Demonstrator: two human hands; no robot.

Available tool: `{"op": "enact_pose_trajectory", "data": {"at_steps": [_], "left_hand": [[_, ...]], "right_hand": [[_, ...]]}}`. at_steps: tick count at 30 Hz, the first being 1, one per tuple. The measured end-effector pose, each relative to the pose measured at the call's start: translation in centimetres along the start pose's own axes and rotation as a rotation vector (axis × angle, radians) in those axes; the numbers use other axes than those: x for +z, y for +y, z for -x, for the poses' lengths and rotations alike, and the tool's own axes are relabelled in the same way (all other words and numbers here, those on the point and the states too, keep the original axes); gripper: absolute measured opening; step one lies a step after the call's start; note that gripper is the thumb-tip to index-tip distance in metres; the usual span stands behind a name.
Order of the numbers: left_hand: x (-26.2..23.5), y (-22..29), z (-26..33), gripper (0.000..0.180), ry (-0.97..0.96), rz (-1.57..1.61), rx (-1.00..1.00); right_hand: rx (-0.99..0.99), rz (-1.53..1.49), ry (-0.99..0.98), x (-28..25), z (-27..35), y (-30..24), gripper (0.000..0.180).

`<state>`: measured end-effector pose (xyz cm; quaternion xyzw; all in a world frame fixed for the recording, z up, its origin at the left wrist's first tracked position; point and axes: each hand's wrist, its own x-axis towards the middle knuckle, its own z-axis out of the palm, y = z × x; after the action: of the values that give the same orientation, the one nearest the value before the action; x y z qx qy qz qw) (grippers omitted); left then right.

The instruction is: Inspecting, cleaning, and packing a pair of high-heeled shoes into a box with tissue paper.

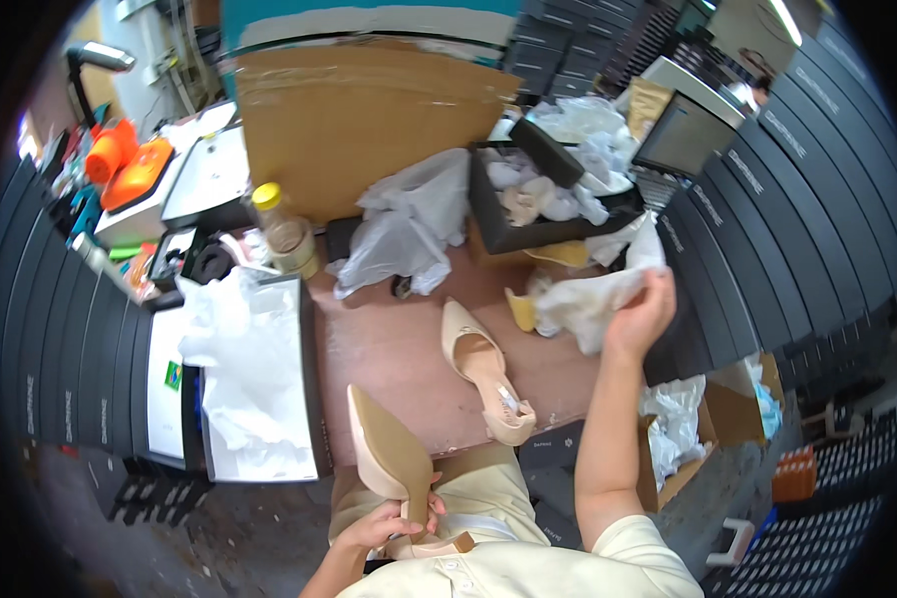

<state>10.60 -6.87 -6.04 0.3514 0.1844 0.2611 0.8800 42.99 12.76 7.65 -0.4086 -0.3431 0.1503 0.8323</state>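
My left hand (387, 523) grips a beige pointed-toe shoe (391, 448) near its heel end, close to my body. The shoe is tilted with its tan sole facing up. Out at the right, my right hand (643, 317) is closed on a crumpled white cloth or tissue (583, 302), which hangs to the left of the fingers. Between the two hands, a second beige shoe (476, 349) with a heel strap lies on the reddish-brown tabletop (374, 339), toe pointing away from me.
At left stands an open shoebox (309, 389) with white tissue paper (234, 349). A yellow-capped jar (289, 239) and a plastic bag (409, 224) sit at the back. A black box (538, 234) holds crumpled paper. Stacked dark shoeboxes (767, 209) wall the right side.
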Motion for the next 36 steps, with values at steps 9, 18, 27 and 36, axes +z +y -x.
{"op": "enact_pose_trajectory", "data": {"at_steps": [9,18,27,36], "left_hand": [[-0.4,0.0,-0.3,0.078,0.102,0.106,0.041],[-1.8,-0.5,-0.1,0.076,0.084,0.161,0.047],[-2.7,-0.2,-0.1,0.073,0.108,0.155,0.042],[-5.4,0.5,-0.6,0.066,-0.046,0.331,0.014]], "right_hand": [[0.078,-0.277,-0.373,10.1,2.1,-6.0,0.014],[0.585,0.069,-0.83,20.8,7.0,0.4,0.025],[-0.608,0.544,-0.932,31.6,15.9,11.5,0.019],[-0.542,0.712,-0.938,31.9,18.7,15.7,0.042]]}}
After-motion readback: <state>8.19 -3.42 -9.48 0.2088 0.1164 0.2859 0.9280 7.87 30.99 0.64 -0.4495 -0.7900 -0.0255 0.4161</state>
